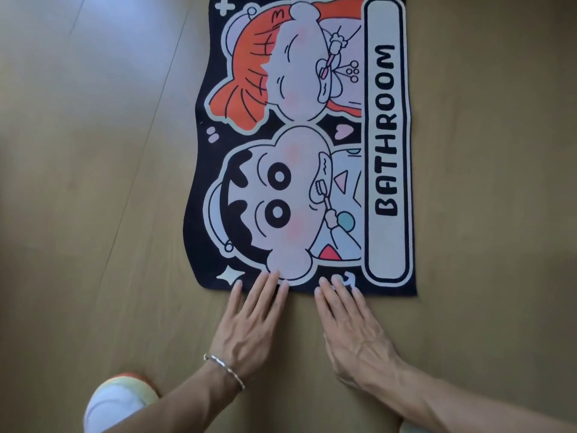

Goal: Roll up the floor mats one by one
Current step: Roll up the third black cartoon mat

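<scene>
So, hidden stuff first: the far end of the mat [299, 151] is getting cut off by the top of the frame, so its far short edge isn't showing. Both forearms are running out of the bottom, and a white and orange-yellow shape [118, 398] at the lower left is getting cropped too; I can't really tell what it is. The thumbs are mostly tucking out of sight under the hands, and the wide lens is bending the floor [93, 182] planks a bit.

The mat is lying flat and unrolled on the floor, right of centre. Its long axis is running straight away from the person, with the near short edge sitting just in front of the hands. The BATHROOM lettering is running along the right long side, reading from near to far, and the two cartoon faces are lying sideways, tops pointing left. The left long edge is looking wavy.

The left grip [249, 323] is lying open, fingers straight, with its fingertips [274, 276] touching the near edge. The right grip [352, 326] is doing the same just beside it, open and flat, fingertips [337, 281] resting on the mat's dark border. Neither is pinching anything. A silver bracelet [224, 368] is sitting on the left wrist.
</scene>
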Demonstrator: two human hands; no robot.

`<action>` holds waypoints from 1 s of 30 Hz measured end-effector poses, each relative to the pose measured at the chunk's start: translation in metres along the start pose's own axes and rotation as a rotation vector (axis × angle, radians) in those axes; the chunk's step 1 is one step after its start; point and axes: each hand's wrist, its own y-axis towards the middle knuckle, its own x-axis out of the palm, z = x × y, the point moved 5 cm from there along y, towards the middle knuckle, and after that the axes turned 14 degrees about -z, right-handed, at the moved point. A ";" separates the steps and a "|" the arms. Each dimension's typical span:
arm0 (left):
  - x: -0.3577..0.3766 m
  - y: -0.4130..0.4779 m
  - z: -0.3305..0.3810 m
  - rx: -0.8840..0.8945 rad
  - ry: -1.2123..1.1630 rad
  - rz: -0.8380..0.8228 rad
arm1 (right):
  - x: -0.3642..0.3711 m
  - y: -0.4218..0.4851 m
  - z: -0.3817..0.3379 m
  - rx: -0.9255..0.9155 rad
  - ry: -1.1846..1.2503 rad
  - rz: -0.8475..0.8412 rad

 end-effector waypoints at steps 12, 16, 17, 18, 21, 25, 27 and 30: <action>0.026 -0.003 0.029 -0.086 -0.016 0.003 | -0.013 0.027 -0.030 0.356 0.172 0.115; 0.029 -0.006 0.034 -0.064 -0.049 0.001 | 0.007 0.009 -0.017 0.261 0.055 0.085; 0.028 -0.006 0.034 -0.052 -0.041 -0.007 | 0.012 0.006 -0.015 0.242 0.042 0.081; 0.028 -0.007 0.033 -0.037 -0.033 -0.016 | 0.016 0.002 -0.015 0.220 0.041 0.083; 0.029 -0.011 0.030 -0.022 -0.030 -0.030 | 0.025 -0.003 -0.019 0.173 0.039 0.080; 0.024 -0.007 0.025 -0.053 -0.047 -0.034 | 0.025 0.001 -0.016 0.232 0.051 0.082; 0.024 -0.003 0.024 -0.052 -0.046 -0.042 | 0.022 0.004 -0.014 0.245 0.058 0.071; 0.025 -0.001 0.024 -0.016 -0.031 -0.057 | 0.021 0.006 -0.014 0.223 0.068 0.065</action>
